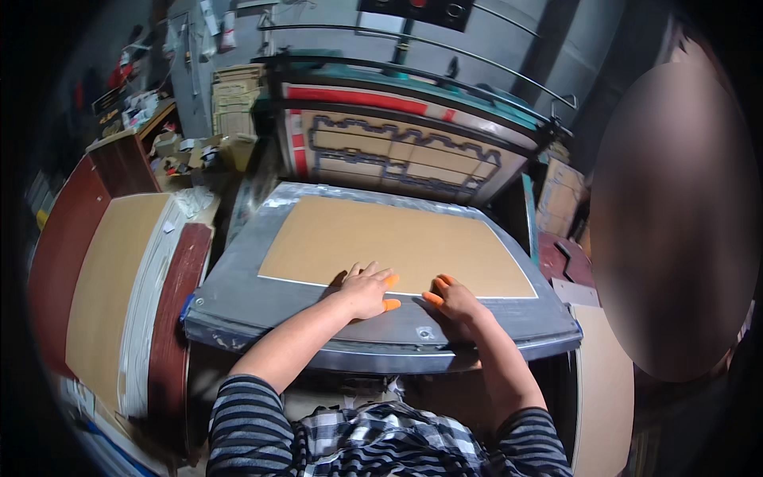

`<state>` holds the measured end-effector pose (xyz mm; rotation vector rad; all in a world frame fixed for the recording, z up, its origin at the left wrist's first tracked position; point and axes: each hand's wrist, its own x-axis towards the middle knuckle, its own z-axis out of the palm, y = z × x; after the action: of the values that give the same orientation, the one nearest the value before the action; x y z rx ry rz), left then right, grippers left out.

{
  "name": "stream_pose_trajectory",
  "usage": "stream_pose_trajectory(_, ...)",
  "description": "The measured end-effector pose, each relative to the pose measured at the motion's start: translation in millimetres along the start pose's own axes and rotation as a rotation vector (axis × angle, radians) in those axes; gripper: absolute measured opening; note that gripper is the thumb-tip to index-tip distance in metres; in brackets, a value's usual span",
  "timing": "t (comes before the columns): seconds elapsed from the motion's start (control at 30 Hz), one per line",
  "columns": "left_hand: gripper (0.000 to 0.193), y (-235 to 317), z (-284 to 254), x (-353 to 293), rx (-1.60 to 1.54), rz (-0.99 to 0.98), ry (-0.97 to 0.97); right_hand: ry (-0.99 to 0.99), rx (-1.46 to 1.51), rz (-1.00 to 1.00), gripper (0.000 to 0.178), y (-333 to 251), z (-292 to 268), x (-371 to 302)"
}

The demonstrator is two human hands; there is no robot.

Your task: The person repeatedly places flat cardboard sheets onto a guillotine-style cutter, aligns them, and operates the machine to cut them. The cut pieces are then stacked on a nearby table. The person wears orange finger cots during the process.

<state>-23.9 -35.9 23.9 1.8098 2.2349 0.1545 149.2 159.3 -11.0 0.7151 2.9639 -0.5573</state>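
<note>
Grey metal bed (238, 266) fills the foreground, and on it lies the brown sheet (397, 234), long axis running left to right, the left hand (367, 292) reaching further over its near edge, fingers spread, the right hand (457, 300) half-curled at that edge, any grip impossible to tell.

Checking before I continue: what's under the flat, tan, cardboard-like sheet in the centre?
The grey, metal-looking flat bed shows around the tan sheet, whose front and right edges look white. Whatever lies beneath the sheet is covered and can't be seen.
</note>
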Motion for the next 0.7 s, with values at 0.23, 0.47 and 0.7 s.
stream_pose_trajectory(0.23, 0.07, 16, 16, 14, 0.074, -0.067, -0.178, 0.042, 0.12, -0.009, 0.067, 11, -2, -12)
stream_pose_trajectory(0.47, 0.067, 17, 32, 7, 0.072, -0.128, -0.136, 0.21, 0.099, -0.062, 0.064, 13, -46, 5)
stream_pose_trajectory(0.7, 0.072, 5, 43, 18, 0.093, -0.138, -0.117, 0.762, -0.053, -0.26, 0.086, -94, -237, 106)
